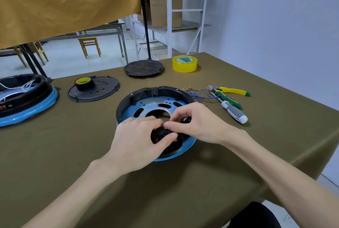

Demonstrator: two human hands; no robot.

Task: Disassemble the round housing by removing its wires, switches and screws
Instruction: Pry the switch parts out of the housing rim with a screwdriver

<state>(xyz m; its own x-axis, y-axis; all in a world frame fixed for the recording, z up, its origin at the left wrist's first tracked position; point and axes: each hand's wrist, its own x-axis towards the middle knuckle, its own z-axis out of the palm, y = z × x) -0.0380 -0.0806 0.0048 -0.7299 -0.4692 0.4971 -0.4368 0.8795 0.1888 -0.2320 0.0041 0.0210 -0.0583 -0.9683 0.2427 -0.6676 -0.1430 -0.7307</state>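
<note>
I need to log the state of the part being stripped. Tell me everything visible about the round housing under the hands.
The round housing lies flat on the olive cloth, open side up. It has a black, plastic-looking wall, a blue band around its base, and a blue inner plate with oval slots and a central hole. At its near edge sits a black part showing red. The left hand grips that edge, thumb on the red; the right hand pinches there too.
</note>
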